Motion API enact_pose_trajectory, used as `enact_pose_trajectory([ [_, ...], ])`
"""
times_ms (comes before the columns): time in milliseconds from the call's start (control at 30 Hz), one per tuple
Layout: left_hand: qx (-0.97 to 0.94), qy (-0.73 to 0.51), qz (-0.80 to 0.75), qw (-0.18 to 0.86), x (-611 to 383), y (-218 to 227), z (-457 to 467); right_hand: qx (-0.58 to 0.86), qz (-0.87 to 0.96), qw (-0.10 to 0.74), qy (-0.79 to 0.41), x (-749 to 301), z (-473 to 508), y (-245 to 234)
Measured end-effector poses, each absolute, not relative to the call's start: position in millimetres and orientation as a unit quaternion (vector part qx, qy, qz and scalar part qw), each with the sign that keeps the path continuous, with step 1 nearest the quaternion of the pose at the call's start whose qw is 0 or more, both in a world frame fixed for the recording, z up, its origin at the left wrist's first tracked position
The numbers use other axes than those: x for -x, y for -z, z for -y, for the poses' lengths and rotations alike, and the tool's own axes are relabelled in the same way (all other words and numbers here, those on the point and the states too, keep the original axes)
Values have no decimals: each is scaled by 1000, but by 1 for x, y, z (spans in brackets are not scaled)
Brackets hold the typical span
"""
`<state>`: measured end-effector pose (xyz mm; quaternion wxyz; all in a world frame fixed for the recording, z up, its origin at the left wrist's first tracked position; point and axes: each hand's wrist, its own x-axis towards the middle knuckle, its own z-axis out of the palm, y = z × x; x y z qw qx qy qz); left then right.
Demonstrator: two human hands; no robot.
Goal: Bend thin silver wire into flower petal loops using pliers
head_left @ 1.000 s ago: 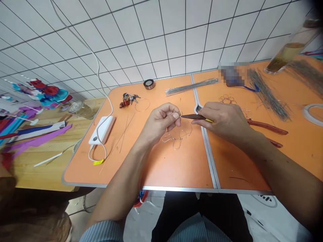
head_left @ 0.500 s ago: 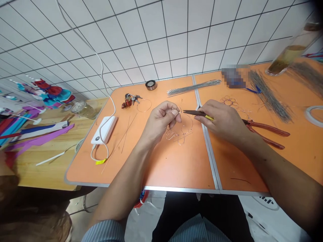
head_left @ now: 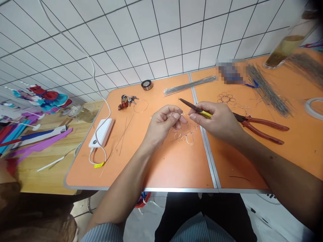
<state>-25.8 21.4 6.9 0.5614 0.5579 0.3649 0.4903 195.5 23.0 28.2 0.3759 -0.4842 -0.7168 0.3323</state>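
Note:
Between thumb and fingers, my left hand [head_left: 168,122] pinches a thin copper-coloured wire piece bent into loops [head_left: 188,137]. My right hand [head_left: 217,119] is closed around slim pliers with yellow on the handle [head_left: 205,113]. Their dark, narrow jaws point up and to the left, apart from the wire. The right thumb and fingertip sit close to the wire, and I cannot tell whether they touch it. Beyond my right hand lies a flower-shaped wire piece [head_left: 226,97]. Red-handled pliers [head_left: 264,126] rest beside my right wrist, their head partly hidden by it.
A bundle of straight wires [head_left: 189,86] lies near the tiled wall, with a roll of tape [head_left: 146,85] and keys [head_left: 131,100] to its left. A white power strip [head_left: 101,133] with its cable is at the left. A glass of liquid [head_left: 284,52] stands back right.
The slim pliers' jaws have come away from the wire and tilted upward. My right hand has moved slightly left, nearer my left hand. The looped wire has shifted and turned.

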Motion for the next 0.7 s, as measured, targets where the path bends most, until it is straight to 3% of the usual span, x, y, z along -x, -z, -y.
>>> enact_pose_trajectory([
  [700, -532, -497, -416, 545, 24, -8, -20, 460, 742, 371, -317, -200, -26, -27],
])
